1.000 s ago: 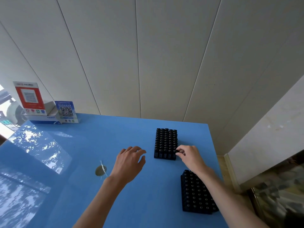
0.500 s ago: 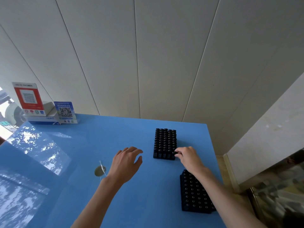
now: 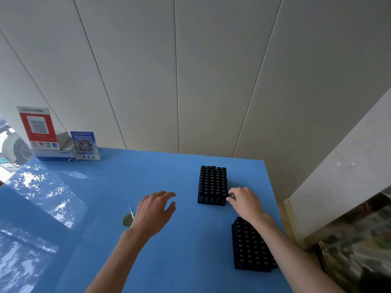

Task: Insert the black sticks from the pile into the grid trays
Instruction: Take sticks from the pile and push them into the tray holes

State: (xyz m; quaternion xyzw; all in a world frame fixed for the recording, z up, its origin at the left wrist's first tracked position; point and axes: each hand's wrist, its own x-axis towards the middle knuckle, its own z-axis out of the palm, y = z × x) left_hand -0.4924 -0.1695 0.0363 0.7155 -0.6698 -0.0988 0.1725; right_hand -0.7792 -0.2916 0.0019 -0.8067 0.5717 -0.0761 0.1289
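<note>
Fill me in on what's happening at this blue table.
A person is working with two black grid trays on the blue table. The right hand is at the near right corner of the far tray, its fingers curled against that corner; whether they pinch a stick cannot be told. The left hand hovers open over bare table, holding nothing. The near tray lies under the right forearm. Both trays look full of upright black sticks.
</note>
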